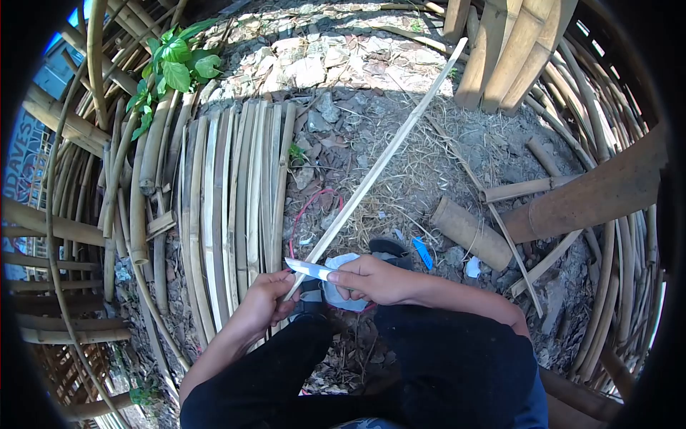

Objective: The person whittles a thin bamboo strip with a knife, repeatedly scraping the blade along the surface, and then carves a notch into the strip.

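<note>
A long, pale bamboo strip [386, 156] slants from my lap up toward the far right. My left hand [263, 300] is closed around its near end. In my right hand [363, 279] is a knife [309, 269], its handle hidden by my fingers. The shiny blade points left and lies across the strip, just beyond my left fingers. Below the knife, between my feet, a whitish rounded object [344, 296] is partly covered by my right hand.
Split bamboo strips [236, 207] lie side by side on my left. A short bamboo piece [471, 232] and a thick bamboo pole [593, 189] are on the right. Upright bamboo posts [511, 57] stand at the far right. Stones, shavings and a pink string [304, 214] lie on the ground.
</note>
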### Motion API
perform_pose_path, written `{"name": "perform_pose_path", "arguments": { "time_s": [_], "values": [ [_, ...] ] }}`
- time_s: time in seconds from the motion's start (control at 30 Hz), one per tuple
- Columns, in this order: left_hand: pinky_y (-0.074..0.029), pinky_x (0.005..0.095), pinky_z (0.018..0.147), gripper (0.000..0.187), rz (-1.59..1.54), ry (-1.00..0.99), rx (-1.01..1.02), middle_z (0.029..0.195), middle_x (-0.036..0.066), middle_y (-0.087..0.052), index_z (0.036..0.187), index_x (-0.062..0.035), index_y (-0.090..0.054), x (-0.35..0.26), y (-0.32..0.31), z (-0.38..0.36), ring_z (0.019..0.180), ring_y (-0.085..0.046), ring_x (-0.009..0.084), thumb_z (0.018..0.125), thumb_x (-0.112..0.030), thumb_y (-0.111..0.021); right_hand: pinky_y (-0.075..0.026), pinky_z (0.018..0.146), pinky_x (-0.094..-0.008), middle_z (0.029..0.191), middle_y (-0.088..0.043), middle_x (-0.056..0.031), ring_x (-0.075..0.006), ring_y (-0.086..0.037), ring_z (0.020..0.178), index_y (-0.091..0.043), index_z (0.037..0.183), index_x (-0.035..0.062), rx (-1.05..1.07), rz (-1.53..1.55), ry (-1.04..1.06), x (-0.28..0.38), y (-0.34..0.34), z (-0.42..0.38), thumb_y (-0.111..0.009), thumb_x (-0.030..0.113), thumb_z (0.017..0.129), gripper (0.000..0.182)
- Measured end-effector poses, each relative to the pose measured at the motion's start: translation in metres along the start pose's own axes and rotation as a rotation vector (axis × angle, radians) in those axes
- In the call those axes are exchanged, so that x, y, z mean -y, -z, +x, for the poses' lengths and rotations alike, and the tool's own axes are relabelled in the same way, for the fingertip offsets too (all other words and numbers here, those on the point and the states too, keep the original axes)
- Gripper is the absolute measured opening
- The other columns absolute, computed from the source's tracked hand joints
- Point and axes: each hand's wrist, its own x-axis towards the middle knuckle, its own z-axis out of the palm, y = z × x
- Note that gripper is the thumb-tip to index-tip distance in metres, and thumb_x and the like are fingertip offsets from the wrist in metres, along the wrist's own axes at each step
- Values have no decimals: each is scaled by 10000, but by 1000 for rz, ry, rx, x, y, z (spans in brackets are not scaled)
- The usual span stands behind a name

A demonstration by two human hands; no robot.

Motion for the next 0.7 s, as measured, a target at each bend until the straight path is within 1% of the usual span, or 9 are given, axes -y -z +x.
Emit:
{"name": "perform_pose_path", "arguments": {
  "time_s": [0.1, 0.17, 0.23, 0.33, 0.37, 0.43, 0.5, 0.57, 0.7],
  "values": [
    [-228, 244, 398, 297, 16, -24, -15, 556, -11, -425, 846, -37, -566, 0, 1, 0, 426, -320, 69, 1032, -243, -460, -394, 570, -253, 655, -521, 17, -70, -467, 623, -619, 740, 54, -35, -19, -36, -3, 4, 2, -501, 384, 1046, 464],
    [-227, 243, 398, 296, 25, -22, -27, 557, -14, -422, 850, -36, -567, 0, 3, -2, 427, -315, 67, 1030, -246, -461, -374, 556, -239, 648, -502, 24, -68, -456, 618, -602, 737, 55, -226, 48, 19, -1, 12, 1, -515, 388, 1040, 458],
    [-226, 242, 397, 295, 32, -18, -40, 558, -17, -420, 853, -36, -569, 2, 7, -4, 428, -310, 64, 1029, -249, -462, -259, 493, -208, 621, -408, 55, -33, -326, 547, -573, 757, 77, -482, 151, 50, 11, 54, -1, -484, 357, 1058, 421],
    [-226, 239, 394, 313, 16, 26, -41, 558, -18, -419, 845, -36, -570, 2, 8, -4, 424, -306, 68, 1031, -257, -451, -256, 489, -202, 622, -407, 53, -33, -329, 542, -576, 774, 70, -536, 199, 9, 15, 78, -7, -476, 357, 1060, 417],
    [-215, 244, 387, 328, 7, 26, -41, 543, -17, -396, 816, -31, -564, 1, 6, -3, 414, -295, 73, 1025, -255, -446, -256, 489, -202, 622, -407, 53, -33, -329, 542, -576, 774, 70, -539, 198, 5, 13, 71, -9, -476, 357, 1060, 417],
    [-205, 248, 380, 344, -4, 23, -39, 528, -15, -374, 788, -25, -558, 0, 4, -1, 403, -284, 79, 1019, -252, -441, -347, 535, -236, 639, -470, 27, -67, -419, 581, -583, 749, 56, -279, 133, -64, 9, 42, -8, -486, 445, 1042, 497],
    [-199, 246, 375, 349, -18, 55, 8, 528, -21, -360, 785, -31, -553, -2, 3, 0, 402, -278, 79, 1019, -260, -434, -363, 537, -241, 645, -487, 21, -69, -431, 584, -595, 750, 58, -78, 36, -35, -1, 17, -4, -491, 446, 1041, 496],
    [-198, 245, 374, 348, -29, 69, 27, 528, -21, -359, 783, -34, -549, 1, 5, 1, 404, -276, 78, 1019, -259, -430, -384, 547, -251, 649, -505, 17, -73, -448, 594, -604, 743, 60, -47, 45, -9, -3, 6, -3, -502, 432, 1039, 486],
    [-196, 244, 373, 339, -36, 65, 24, 527, -24, -356, 779, -36, -540, 2, 5, 0, 405, -274, 75, 1016, -249, -424, -394, 563, -254, 631, -505, 24, -73, -467, 609, -613, 730, 62, -110, 44, -40, 4, 14, -5, -514, 395, 1037, 464]
  ]
}}
